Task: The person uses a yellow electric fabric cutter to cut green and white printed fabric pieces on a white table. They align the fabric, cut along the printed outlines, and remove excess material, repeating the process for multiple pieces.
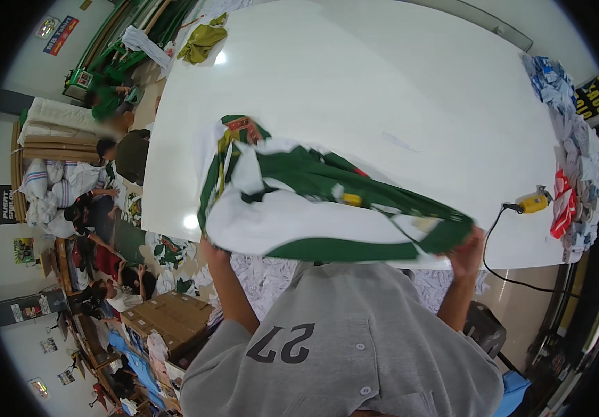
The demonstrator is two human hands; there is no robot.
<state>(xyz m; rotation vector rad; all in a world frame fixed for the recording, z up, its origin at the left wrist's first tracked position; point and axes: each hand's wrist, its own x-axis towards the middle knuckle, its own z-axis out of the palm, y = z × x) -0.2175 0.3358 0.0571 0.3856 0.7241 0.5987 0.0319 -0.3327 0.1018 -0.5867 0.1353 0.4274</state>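
A length of green and white printed fabric (341, 226) is stretched above the near edge of the white table (397, 76), loosely folded and blurred by motion. It carries small yellow and red patches. My right hand (468, 251) is closed on its right end. At its lower left corner, my left hand (215, 251) grips the cloth, with the fingers mostly hidden behind it. The left part of the fabric bunches up, standing higher than the right.
An olive cloth (203, 40) lies at the table's far left corner. To the right are a yellow corded power tool (532, 203), a red cloth (562, 205) and heaped white and blue fabric (577, 149). Several people sit on the floor at left, near a cardboard box (171, 320).
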